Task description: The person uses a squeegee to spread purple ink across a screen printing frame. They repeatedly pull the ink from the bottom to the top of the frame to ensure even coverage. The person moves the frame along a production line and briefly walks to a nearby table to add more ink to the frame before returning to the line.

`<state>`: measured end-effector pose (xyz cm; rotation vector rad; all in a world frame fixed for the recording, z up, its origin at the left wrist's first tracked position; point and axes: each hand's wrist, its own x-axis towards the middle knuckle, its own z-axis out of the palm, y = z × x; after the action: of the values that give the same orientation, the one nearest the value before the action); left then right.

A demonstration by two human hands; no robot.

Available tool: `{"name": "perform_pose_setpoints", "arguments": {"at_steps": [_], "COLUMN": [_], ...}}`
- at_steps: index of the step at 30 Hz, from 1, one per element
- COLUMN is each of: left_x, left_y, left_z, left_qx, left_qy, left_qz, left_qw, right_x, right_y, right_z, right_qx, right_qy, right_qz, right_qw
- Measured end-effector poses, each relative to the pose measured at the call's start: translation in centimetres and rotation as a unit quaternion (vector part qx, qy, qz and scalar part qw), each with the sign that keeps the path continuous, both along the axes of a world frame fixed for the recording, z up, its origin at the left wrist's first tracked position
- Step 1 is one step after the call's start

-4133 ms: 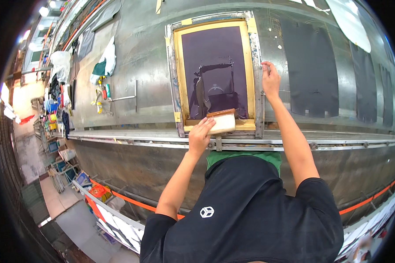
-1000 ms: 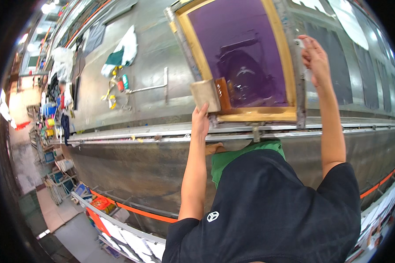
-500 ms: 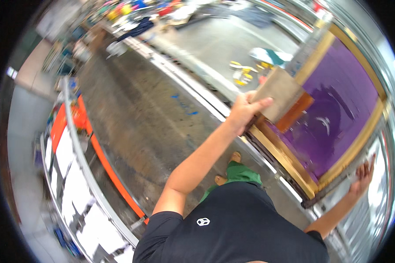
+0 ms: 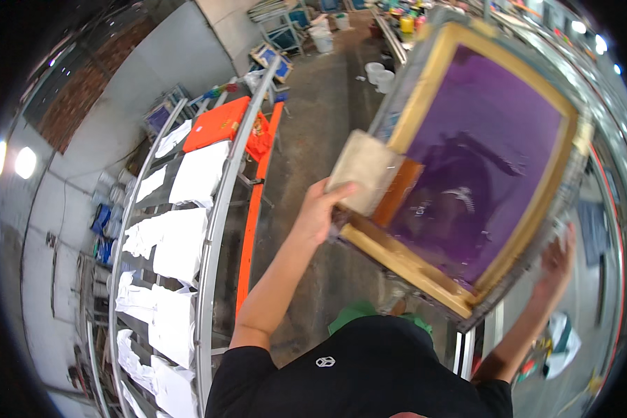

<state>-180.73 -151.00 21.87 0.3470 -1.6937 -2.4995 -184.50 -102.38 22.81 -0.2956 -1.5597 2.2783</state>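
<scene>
A screen-printing frame (image 4: 380, 259) with a yellowish border and purple mesh (image 4: 485, 111) is held up in front of me, tilted. Wet dark purple ink (image 4: 442, 209) pools on the lower part of the mesh. My left hand (image 4: 322, 210) is closed at the frame's left corner, its thumb over a squeegee (image 4: 364, 171) with a pale grip and an orange-brown blade. The squeegee lies across the frame's left edge. At the right side, my right hand (image 4: 556, 259) supports the frame's outer edge, fingers partly blurred.
On my left stands a long metal rack (image 4: 212, 230) with several white garments (image 4: 177, 258) and an orange one (image 4: 217, 124) laid over it. White buckets (image 4: 383, 80) stand on the floor ahead. A long table (image 4: 585, 334) runs along my right, carrying a white and green cloth (image 4: 563, 345).
I have turned to the left, so the garment rack fills more of the view. The screen frame has come off the table's side with me, and my right hand has closed in against its edge.
</scene>
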Motion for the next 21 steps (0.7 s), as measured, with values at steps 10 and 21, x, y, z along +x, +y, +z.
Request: {"name": "perform_pose_setpoints", "arguments": {"at_steps": [10,21], "left_x": [-12.7,-43.3], "left_y": [-32.2,-55.9], "left_z": [-6.9,-5.6], "left_qx": [-0.129,-0.142], "left_qy": [-0.121,-0.097], "left_qz": [0.32,0.258], "left_qw": [0.931,0.951], "right_x": [-32.0,-54.9], "right_y": [-43.4,-63.4], "right_z": [-3.5,-6.8], "right_qx": [-0.106,-0.131], "right_qy": [-0.012,-0.021], "right_qz": [0.308,0.254], "right_qw": [0.945,0.958]}}
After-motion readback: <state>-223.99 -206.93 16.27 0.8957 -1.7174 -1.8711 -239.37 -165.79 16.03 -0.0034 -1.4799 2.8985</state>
